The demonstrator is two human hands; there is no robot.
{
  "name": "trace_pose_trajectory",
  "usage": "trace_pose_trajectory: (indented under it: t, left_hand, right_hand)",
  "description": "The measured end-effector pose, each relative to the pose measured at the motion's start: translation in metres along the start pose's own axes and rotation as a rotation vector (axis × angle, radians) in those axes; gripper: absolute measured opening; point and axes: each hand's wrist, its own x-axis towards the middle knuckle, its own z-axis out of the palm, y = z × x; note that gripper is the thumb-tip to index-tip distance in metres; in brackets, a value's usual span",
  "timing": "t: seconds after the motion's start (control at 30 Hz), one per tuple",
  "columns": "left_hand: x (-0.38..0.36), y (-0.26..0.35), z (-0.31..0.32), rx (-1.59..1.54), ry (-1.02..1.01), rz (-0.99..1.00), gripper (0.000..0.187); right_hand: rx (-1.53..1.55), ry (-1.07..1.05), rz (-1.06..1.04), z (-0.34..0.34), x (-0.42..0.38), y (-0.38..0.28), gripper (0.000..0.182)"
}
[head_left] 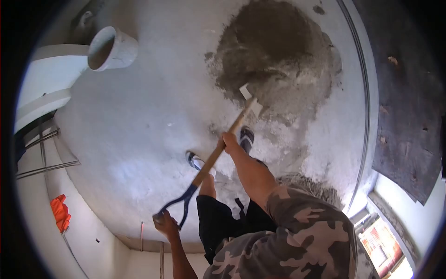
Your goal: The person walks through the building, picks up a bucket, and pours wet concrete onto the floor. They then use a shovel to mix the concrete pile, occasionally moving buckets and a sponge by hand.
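A shovel with a wooden shaft (214,156) slants across the middle of the view. My left hand (166,223) is closed around the end of its dark blue D-shaped handle (186,197), low on the left. Farther up the shaft, my right hand (229,141) wraps around the wood. The pale shovel blade (245,91) rests at the near edge of a pile of wet grey mortar (272,35); its tip is hard to make out against the mix. Drier, paler material (297,95) spreads over the floor on the near right side of the pile.
A whitish bucket (124,50) lies tilted at the upper left. My sandalled feet (247,138) stand close to the blade. Long dark rods (361,60) run along the right, beside a dark sheet (409,102). Orange cloth (60,213) hangs at the left wall, with bent metal rods (51,167) above it.
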Motion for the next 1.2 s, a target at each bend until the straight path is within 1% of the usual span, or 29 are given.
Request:
trace_pose_trajectory:
  t: [0.03, 0.07, 0.1, 0.13, 0.17, 0.23, 0.3, 0.37, 0.43, 0.5, 0.53, 0.57, 0.6, 0.63, 0.67, 0.7, 0.73, 0.77, 0.8, 0.83, 0.87, 0.9, 0.93, 0.97, 1.0, 1.03, 1.1, 1.17, 1.2]
  left_hand:
    - [-0.003, -0.015, -0.010, -0.029, -0.014, 0.032, 0.018]
    - [-0.004, -0.023, -0.020, -0.030, -0.017, 0.049, 0.017]
    - [-0.005, -0.034, -0.035, -0.007, -0.027, 0.034, 0.017]
    - [-0.001, -0.040, -0.044, 0.025, -0.016, 0.089, 0.016]
    - [0.005, -0.047, -0.045, 0.038, 0.001, 0.153, 0.014]
    - [-0.002, -0.039, -0.051, 0.001, -0.040, 0.148, 0.017]
    - [-0.001, -0.060, -0.061, -0.061, -0.182, 0.203, 0.016]
    - [0.001, -0.081, -0.054, 0.023, -0.259, 0.518, 0.021]
    - [-0.010, -0.071, -0.028, -0.074, -0.374, 0.484, 0.026]
    - [-0.001, -0.052, -0.005, 0.094, -0.448, 0.770, 0.030]
    - [0.006, -0.055, 0.001, 0.131, -0.489, 0.832, 0.033]
    - [0.008, -0.047, 0.006, 0.149, -0.532, 0.850, 0.034]
    - [0.008, -0.037, 0.007, 0.142, -0.562, 0.872, 0.029]
    - [0.008, -0.029, 0.009, 0.130, -0.584, 0.900, 0.024]
    - [0.009, -0.029, 0.009, 0.113, -0.594, 0.907, 0.024]
    - [0.010, -0.030, 0.002, 0.034, -0.589, 0.774, 0.024]
    - [0.012, -0.033, -0.008, -0.036, -0.578, 0.639, 0.024]
    - [0.021, -0.056, -0.019, -0.049, -0.532, 0.540, 0.022]
    - [0.031, -0.074, -0.035, -0.022, -0.475, 0.428, 0.020]
    - [0.040, -0.091, -0.055, 0.007, -0.414, 0.315, 0.018]
    - [0.050, -0.116, -0.079, -0.114, -0.349, 0.188, 0.016]
    - [0.058, -0.138, -0.106, -0.235, -0.280, 0.062, 0.013]
    - [0.064, -0.152, -0.134, -0.231, -0.071, -0.081, 0.012]
    - [0.070, -0.162, -0.156, -0.223, 0.142, -0.225, 0.013]
    - [0.073, -0.156, -0.184, -0.261, 0.176, -0.301, 0.016]
    - [0.068, -0.136, -0.212, -0.295, 0.216, -0.379, 0.019]
    - [0.047, -0.076, -0.222, 0.029, 0.272, -0.053, 0.020]
    - [0.025, -0.014, -0.201, 0.106, 0.295, -0.123, 0.021]
    - [0.035, -0.021, -0.208, 0.110, 0.233, -0.085, 0.023]
  right_hand:
    - [0.039, 0.104, 0.072, 0.004, -0.023, -0.001, 0.020]
    - [0.041, 0.117, 0.083, 0.000, -0.031, 0.003, 0.020]
    - [0.070, 0.029, 0.051, -0.011, -0.038, 0.012, 0.015]
    - [0.099, -0.070, 0.008, -0.016, -0.045, 0.015, 0.012]
    - [0.097, -0.073, -0.001, -0.016, -0.050, 0.012, 0.012]
    - [0.176, -0.073, -0.006, -0.022, -0.072, 0.008, 0.012]
    - [0.186, -0.088, -0.017, -0.031, -0.084, -0.009, 0.012]
    - [0.220, -0.174, -0.053, -0.044, -0.088, -0.031, 0.011]
    - [0.409, -0.214, -0.077, -0.053, -0.096, -0.065, 0.012]
    - [0.464, -0.340, -0.228, -0.061, -0.115, -0.099, 0.014]
    - [0.464, -0.326, -0.248, -0.062, -0.124, -0.114, 0.014]
    - [0.494, -0.443, -0.308, -0.063, -0.136, -0.129, 0.014]
    - [0.521, -0.564, -0.370, -0.066, -0.147, -0.138, 0.014]
    - [0.517, -0.557, -0.393, -0.064, -0.157, -0.145, 0.014]
    - [0.494, -0.567, -0.397, -0.057, -0.163, -0.148, 0.014]
    - [0.476, -0.576, -0.392, -0.048, -0.169, -0.146, 0.014]
    - [0.392, -0.506, -0.394, -0.034, -0.171, -0.138, 0.014]
    - [0.441, -0.402, -0.259, -0.019, -0.171, -0.124, 0.010]
    - [0.409, -0.306, -0.194, -0.006, -0.159, -0.102, 0.013]
    - [0.213, -0.236, -0.173, 0.007, -0.148, -0.078, 0.019]
    - [0.124, -0.319, -0.226, 0.014, -0.131, -0.040, 0.019]
    - [0.011, -0.368, -0.225, 0.023, -0.107, 0.002, 0.018]
    - [-0.029, -0.253, -0.077, 0.042, -0.100, 0.037, 0.017]
    - [0.001, -0.189, 0.066, 0.064, -0.118, 0.060, 0.016]
    - [0.077, -0.331, 0.116, 0.068, -0.109, 0.103, 0.015]
    - [0.009, -0.306, 0.109, 0.076, -0.112, 0.134, 0.016]
    - [-0.044, -0.279, 0.283, 0.086, -0.112, 0.178, 0.020]
    - [-0.035, -0.262, 0.388, 0.088, -0.116, 0.184, 0.020]
    - [-0.025, -0.260, 0.411, 0.083, -0.108, 0.184, 0.020]
